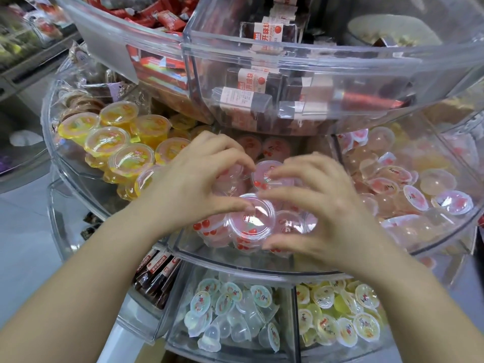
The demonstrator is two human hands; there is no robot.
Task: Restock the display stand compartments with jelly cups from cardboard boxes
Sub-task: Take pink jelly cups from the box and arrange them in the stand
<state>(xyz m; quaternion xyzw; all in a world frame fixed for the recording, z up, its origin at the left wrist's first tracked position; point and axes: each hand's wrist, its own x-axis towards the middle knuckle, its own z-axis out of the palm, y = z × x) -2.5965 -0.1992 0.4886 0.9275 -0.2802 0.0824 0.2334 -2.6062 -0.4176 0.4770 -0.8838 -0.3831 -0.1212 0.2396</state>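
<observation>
Two bare forearms come into the frame, one from the lower left corner and one from the lower right, each ending in a bare hand near the centre. The left hand (pixel 193 176) and the right hand (pixel 317 205) carry no glove, ring, watch or bracelet, and no sleeve edge shows anywhere along either arm up to the frame border. The fingernails that can be seen are short and unpainted.
</observation>
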